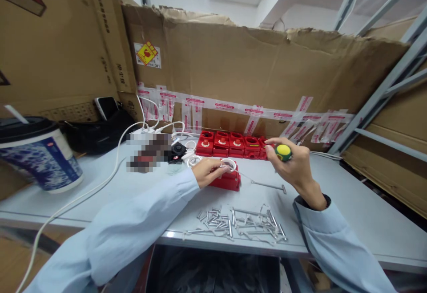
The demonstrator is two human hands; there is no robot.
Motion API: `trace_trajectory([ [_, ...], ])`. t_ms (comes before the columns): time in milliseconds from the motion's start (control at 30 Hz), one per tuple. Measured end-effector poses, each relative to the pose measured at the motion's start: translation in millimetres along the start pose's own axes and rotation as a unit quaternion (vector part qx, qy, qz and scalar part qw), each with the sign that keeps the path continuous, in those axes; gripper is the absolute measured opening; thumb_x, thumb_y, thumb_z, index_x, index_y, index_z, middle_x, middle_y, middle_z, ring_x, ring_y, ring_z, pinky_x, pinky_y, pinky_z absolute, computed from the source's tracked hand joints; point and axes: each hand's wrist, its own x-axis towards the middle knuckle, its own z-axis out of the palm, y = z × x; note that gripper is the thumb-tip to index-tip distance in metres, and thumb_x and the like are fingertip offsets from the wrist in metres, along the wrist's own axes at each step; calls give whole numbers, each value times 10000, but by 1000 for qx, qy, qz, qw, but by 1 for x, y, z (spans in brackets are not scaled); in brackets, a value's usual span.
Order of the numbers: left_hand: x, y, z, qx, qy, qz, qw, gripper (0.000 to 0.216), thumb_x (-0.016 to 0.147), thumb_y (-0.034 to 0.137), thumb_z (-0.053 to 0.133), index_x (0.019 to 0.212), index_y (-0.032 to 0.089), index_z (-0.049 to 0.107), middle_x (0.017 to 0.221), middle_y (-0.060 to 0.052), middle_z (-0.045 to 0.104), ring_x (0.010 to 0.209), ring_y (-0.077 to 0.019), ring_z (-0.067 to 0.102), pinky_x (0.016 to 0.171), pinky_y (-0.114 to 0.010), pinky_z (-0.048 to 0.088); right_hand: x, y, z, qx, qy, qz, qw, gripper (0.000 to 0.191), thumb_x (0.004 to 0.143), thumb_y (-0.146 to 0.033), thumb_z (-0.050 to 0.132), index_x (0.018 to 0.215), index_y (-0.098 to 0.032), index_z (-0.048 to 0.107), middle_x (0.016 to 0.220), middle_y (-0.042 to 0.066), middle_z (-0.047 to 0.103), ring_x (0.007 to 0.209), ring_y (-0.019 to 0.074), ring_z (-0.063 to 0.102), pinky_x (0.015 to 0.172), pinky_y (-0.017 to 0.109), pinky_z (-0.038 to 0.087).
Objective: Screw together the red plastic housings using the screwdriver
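My left hand [207,172] is closed on a red box [231,182], with thumb and fingers together over its top. Beside the fingertips, a white ring [228,164] shows on the box. From there a thin cord runs right to a T-shaped metal rod [268,186] lying on the table. Raised to the right of the box, my right hand [295,164] grips a screwdriver by its yellow and green handle [283,152]; its shaft is hidden. Nearer me lie a heap of small metal pins [216,220] and several more metal rods with cords [256,226].
Several red boxes [220,144] stand in a row against the cardboard wall [253,70]. White rings and a black part [176,152] lie to their left. A paper cup [40,155], a black bag [90,132] and a white cable [115,168] occupy the table's left side.
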Motion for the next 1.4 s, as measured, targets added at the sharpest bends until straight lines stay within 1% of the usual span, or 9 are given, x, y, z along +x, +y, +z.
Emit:
trace_trajectory([
  [100,-1,2,0,28,-1,4,1000,408,921,374,365,827,133,680,697,-33,655,624,-125,568,608,-216,393,1,-21,-3,35,58,-51,996,69,742,-246,603,704,-194,580,608,-6,605,519,111,528,534,238,422],
  [267,-2,0,1,85,2,18,996,513,935,404,303,649,141,637,614,-36,630,550,-121,541,580,-234,369,-7,-30,-9,77,79,-147,983,132,711,-229,614,627,-200,516,570,2,529,570,144,490,559,298,412],
  [333,-2,-1,2,93,2,18,996,543,934,410,297,580,144,611,556,-30,606,511,-114,523,560,-234,357,-12,-27,-9,127,101,-120,979,167,757,-279,558,615,-200,517,555,2,501,521,134,467,499,290,377],
  [433,-2,-4,5,90,4,11,996,576,933,417,295,513,147,583,479,-22,569,464,-102,505,543,-227,352,-16,-22,-3,232,128,1,964,277,825,-373,478,616,-204,548,535,1,487,446,120,447,415,273,329],
  [533,-3,-6,7,85,-4,8,996,595,928,421,292,470,149,555,443,-20,546,436,-97,481,530,-227,352,-17,-20,5,319,121,100,935,270,817,-405,517,639,-206,560,540,-8,512,452,126,492,422,266,383],
  [600,-4,-6,8,80,-11,6,997,600,923,417,292,447,151,541,428,-19,534,425,-95,470,521,-226,351,-16,-21,9,320,96,123,934,216,776,-372,596,648,-200,569,578,-6,557,505,132,533,479,266,429],
  [800,-6,-2,3,68,-29,-14,997,537,886,329,364,414,147,544,368,-15,508,371,-83,451,448,-206,321,-18,-29,13,292,83,101,947,104,743,-224,646,665,-195,584,659,2,614,609,135,573,595,270,461],
  [1033,-5,-1,2,58,-40,6,998,448,816,217,410,384,147,510,373,-2,514,387,-75,469,470,-191,346,-24,-31,18,297,69,103,947,104,734,-230,646,669,-193,574,669,2,603,615,141,585,601,281,486],
  [1400,-7,2,3,47,-29,-4,998,545,883,307,377,384,148,528,348,-3,510,355,-68,460,456,-181,354,-22,-30,15,282,86,82,952,83,739,-204,634,681,-198,575,671,3,603,627,144,585,604,285,476],
])
